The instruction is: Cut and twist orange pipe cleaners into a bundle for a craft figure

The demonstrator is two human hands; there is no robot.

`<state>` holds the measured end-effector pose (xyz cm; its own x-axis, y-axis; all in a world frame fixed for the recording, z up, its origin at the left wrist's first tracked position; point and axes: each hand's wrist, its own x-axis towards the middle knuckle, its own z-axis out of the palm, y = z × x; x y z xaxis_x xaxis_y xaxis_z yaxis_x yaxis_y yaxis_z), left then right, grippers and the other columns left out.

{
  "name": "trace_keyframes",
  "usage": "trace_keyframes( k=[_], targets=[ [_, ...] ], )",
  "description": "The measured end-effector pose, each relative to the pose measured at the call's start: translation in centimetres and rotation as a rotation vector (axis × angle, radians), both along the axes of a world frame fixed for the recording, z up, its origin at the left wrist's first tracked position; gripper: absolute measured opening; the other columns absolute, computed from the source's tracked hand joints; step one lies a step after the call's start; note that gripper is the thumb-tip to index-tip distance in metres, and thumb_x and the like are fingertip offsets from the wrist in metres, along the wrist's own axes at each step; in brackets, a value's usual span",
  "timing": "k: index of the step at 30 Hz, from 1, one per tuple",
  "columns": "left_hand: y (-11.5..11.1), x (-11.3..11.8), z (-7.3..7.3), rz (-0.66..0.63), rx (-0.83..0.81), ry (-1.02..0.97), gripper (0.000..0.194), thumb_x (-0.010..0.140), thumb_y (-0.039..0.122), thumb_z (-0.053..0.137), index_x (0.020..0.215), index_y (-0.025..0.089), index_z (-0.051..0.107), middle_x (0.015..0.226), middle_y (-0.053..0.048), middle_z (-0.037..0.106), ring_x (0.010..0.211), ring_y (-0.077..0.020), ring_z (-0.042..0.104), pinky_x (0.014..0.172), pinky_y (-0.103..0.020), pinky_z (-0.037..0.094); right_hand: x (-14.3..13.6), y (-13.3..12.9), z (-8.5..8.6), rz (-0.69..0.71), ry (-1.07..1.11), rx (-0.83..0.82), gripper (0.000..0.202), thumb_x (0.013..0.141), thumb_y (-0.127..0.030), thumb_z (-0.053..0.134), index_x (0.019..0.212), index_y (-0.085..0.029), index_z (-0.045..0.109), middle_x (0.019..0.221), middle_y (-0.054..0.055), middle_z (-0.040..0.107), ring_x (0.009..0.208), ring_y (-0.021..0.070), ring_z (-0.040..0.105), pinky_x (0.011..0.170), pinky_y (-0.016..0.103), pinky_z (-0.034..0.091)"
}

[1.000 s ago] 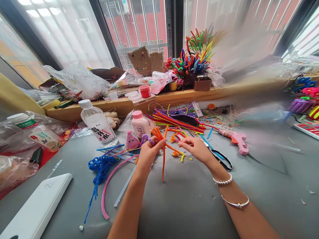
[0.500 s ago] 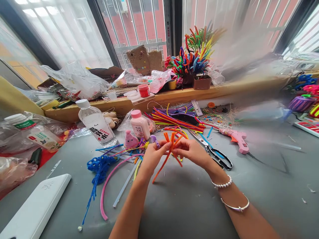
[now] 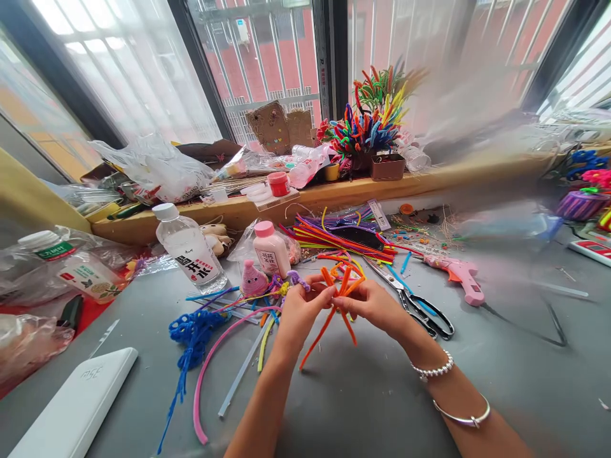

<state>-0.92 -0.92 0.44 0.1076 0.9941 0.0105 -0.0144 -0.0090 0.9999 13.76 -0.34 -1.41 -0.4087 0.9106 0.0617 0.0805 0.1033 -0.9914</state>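
Several orange pipe cleaners (image 3: 321,337) cross in a bundle above the grey table, their ends fanning up and down. My left hand (image 3: 308,308) pinches the bundle near its middle from the left. From the right, my right hand (image 3: 375,305) closes thumb and fingers on the same crossing. Just beyond my hands lies a heap of red, yellow and purple pipe cleaners (image 3: 344,238). Black-handled scissors (image 3: 415,305) rest beside my right hand, and a pink glue gun (image 3: 458,275) lies farther right. A small pink crocheted figure (image 3: 254,280) sits near my left hand.
A water bottle (image 3: 191,248) and a pink-capped bottle (image 3: 271,249) stand at the back left. Blue yarn (image 3: 191,337), a curved pink pipe cleaner (image 3: 203,381) and a white power bank (image 3: 76,407) lie left. Pipe-cleaner plants (image 3: 365,130) stand on the wooden ledge (image 3: 344,187).
The view has tilted up slightly, so things sit lower in the picture. Both hands keep hold of the orange pipe cleaners, whose upper ends now spread wider toward the right.
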Motion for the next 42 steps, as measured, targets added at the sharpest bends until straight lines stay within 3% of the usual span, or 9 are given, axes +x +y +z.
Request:
trace_keyframes(
  k=[5, 16, 21, 27, 32, 37, 42],
  targets=[
    [-0.1, 0.1, 0.3, 0.021, 0.0, -0.103, 0.022, 0.061, 0.022, 0.065, 0.075, 0.018, 0.048, 0.058, 0.006, 0.052, 0.054, -0.0084, 0.054, 0.055, -0.02, 0.044, -0.1, -0.2, 0.1, -0.025, 0.068, -0.082, 0.026, 0.07, -0.039, 0.06, 0.067, -0.013, 0.06, 0.054, -0.001, 0.05, 0.046, 0.0069, 0.039, 0.044, 0.021, 0.03],
    [-0.1, -0.1, 0.0, 0.038, 0.06, -0.108, 0.028, 0.068, 0.026, 0.061, 0.092, 0.019, 0.049, 0.065, 0.004, 0.057, 0.063, -0.009, 0.056, 0.063, -0.021, 0.044, 0.0, -0.2, 0.0, -0.005, 0.162, -0.148, 0.025, 0.068, -0.037, 0.062, 0.062, -0.013, 0.055, 0.05, -0.004, 0.044, 0.046, 0.006, 0.038, 0.044, 0.02, 0.026],
    [0.1, -0.8, 0.3, -0.001, 0.018, -0.092, 0.022, 0.065, 0.025, 0.064, 0.079, 0.016, 0.049, 0.068, 0.001, 0.062, 0.064, -0.0099, 0.058, 0.064, -0.021, 0.044, 0.1, -0.4, 0.2, -0.061, 0.235, -0.164, 0.023, 0.068, -0.035, 0.063, 0.065, -0.013, 0.057, 0.05, -0.005, 0.043, 0.045, 0.0051, 0.035, 0.044, 0.02, 0.024],
    [0.3, -1.3, 0.6, 0.001, -0.002, -0.128, 0.033, 0.062, 0.022, 0.067, 0.089, 0.018, 0.048, 0.065, 0.004, 0.062, 0.062, -0.0106, 0.06, 0.063, -0.023, 0.044, 0.0, -0.5, 0.4, -0.094, 0.266, -0.194, 0.023, 0.067, -0.035, 0.063, 0.062, -0.013, 0.056, 0.05, -0.005, 0.045, 0.045, 0.005, 0.035, 0.044, 0.021, 0.024],
    [0.0, -1.3, 1.0, -0.047, -0.045, -0.054, 0.023, 0.061, 0.024, 0.067, 0.077, 0.014, 0.053, 0.066, 0.001, 0.062, 0.063, -0.0108, 0.059, 0.063, -0.023, 0.044, 0.0, -0.5, 0.6, -0.148, 0.301, -0.17, 0.023, 0.067, -0.033, 0.063, 0.057, -0.014, 0.055, 0.047, -0.006, 0.043, 0.044, 0.0049, 0.034, 0.044, 0.021, 0.024],
    [0.1, -1.2, 0.9, -0.062, -0.067, -0.098, 0.043, 0.06, 0.025, 0.069, 0.098, 0.016, 0.051, 0.063, 0.002, 0.062, 0.064, -0.0123, 0.06, 0.062, -0.023, 0.044, 0.0, -0.3, 0.4, -0.21, 0.332, -0.162, 0.02, 0.067, -0.034, 0.064, 0.063, -0.014, 0.059, 0.049, -0.005, 0.046, 0.046, 0.0056, 0.036, 0.046, 0.021, 0.027],
    [0.3, -1.1, 0.4, -0.099, -0.111, -0.077, 0.028, 0.057, 0.026, 0.07, 0.073, 0.016, 0.049, 0.057, 0.005, 0.058, 0.056, -0.0086, 0.057, 0.056, -0.019, 0.041, -0.1, -0.2, 0.2, -0.317, 0.401, -0.154, 0.021, 0.064, -0.035, 0.066, 0.068, -0.015, 0.062, 0.056, -0.003, 0.052, 0.05, 0.0071, 0.042, 0.05, 0.021, 0.032]
  ],
)
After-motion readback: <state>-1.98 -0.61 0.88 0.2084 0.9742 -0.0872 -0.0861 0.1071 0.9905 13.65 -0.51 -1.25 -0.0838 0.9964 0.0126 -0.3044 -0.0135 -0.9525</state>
